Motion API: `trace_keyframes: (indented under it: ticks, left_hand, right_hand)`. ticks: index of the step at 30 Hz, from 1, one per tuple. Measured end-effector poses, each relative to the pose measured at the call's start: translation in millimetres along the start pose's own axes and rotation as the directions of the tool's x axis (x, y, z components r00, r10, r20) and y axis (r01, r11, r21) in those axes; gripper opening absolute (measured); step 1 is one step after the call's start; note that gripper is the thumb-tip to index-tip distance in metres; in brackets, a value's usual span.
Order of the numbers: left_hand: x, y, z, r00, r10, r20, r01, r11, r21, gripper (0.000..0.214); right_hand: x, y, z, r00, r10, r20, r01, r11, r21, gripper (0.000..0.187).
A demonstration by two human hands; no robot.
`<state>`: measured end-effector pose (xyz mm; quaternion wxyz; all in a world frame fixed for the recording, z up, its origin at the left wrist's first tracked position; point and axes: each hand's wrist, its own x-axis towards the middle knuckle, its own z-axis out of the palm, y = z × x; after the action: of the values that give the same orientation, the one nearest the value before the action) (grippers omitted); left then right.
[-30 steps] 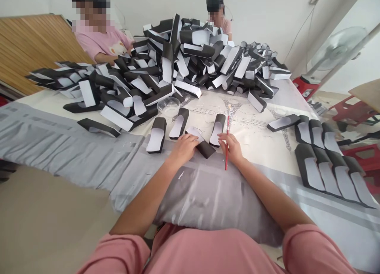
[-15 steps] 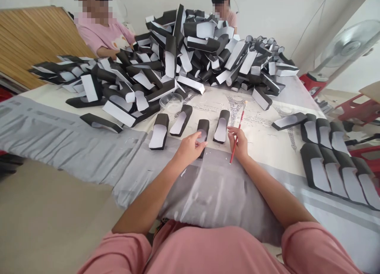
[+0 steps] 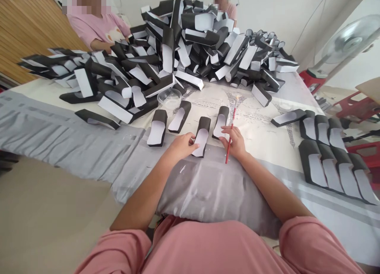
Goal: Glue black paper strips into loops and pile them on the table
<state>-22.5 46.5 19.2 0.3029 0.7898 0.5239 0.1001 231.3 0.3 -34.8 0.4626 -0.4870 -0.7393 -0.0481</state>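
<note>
Left grip (image 3: 181,145) near clear bowl (image 3: 170,99) (whitish residue)

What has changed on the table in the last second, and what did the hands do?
The left hand turned the black strip from a slant to straight, in line with its neighbours, then drew back to its left edge. The white paper insert now lies on it. The right hand keeps the red-handled brush, barely moved. The plastic bowl and big pile stayed as they were.

Printed cloth (image 3: 258,135) open beside right hand (image 3: 234,142), black cutout heap (image 3: 178,56) blocking ahead
</note>
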Motion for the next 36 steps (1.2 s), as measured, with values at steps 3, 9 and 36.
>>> trace_keyframes:
  ticks: [3,9,36]
  left_hand:
    - [-4.8,15.6,10.1,0.998,0.014,-0.055,-0.005,0.988,0.155,0.008]
    - [-13.8,34.2,19.6,0.961,0.116,-0.251,-0.034,0.95,0.311,0.023]
    - [8.8,-6.8,10.6,0.908,0.176,-0.38,-0.136,0.982,0.129,0.03]
  right_hand:
    - [-0.4,-0.5,0.7,0.998,-0.036,0.055,0.036,0.999,-0.003,0.019]
    - [1.3,0.9,0.5,0.997,-0.044,0.065,0.044,0.999,-0.006,0.03]
    - [0.7,21.7,-7.7,0.833,0.531,-0.156,-0.497,0.841,0.213,0.027]
